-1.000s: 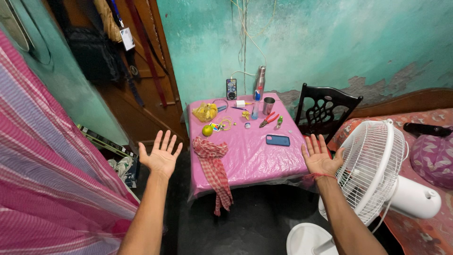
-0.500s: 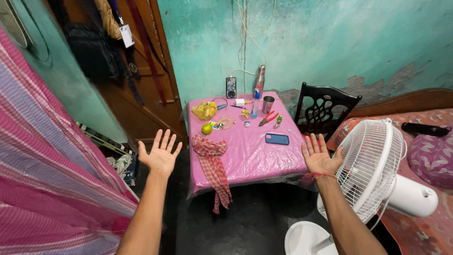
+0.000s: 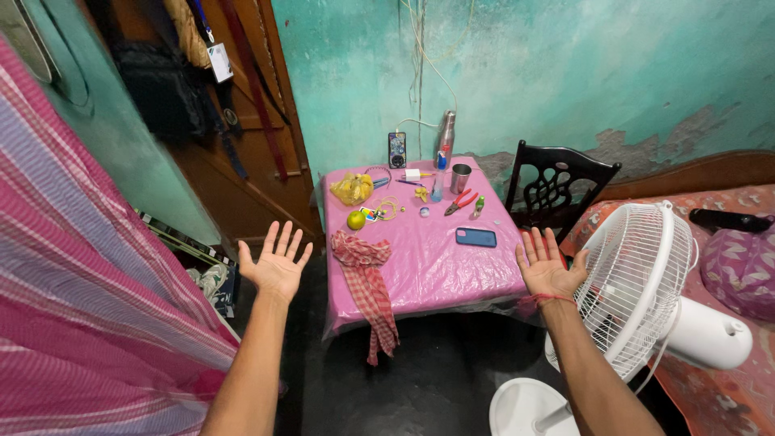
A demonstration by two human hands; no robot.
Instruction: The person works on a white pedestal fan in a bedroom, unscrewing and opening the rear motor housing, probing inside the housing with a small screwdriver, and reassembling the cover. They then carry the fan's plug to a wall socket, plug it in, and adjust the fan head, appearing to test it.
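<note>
My left hand [image 3: 275,264] is raised palm up with fingers spread, holding nothing, to the left of a small table with a pink cover [image 3: 436,266]. My right hand [image 3: 548,266] is also palm up and empty, by the table's right edge, close to a white fan [image 3: 638,291]. On the table lie a blue phone [image 3: 475,236], red pliers [image 3: 458,202], a green fruit [image 3: 356,220], a yellow bag [image 3: 352,190], a metal cup [image 3: 460,178] and a red checked cloth [image 3: 367,278] hanging over the front edge.
A black chair [image 3: 557,190] stands behind the table's right corner. A metal bottle [image 3: 446,141] and a second phone [image 3: 396,150] lean at the teal wall. A pink striped curtain [image 3: 81,307] fills the left. A bed with a purple pillow [image 3: 739,262] is at right.
Both hands stay spread palm up in nearly the same place; the view has shifted only slightly.
</note>
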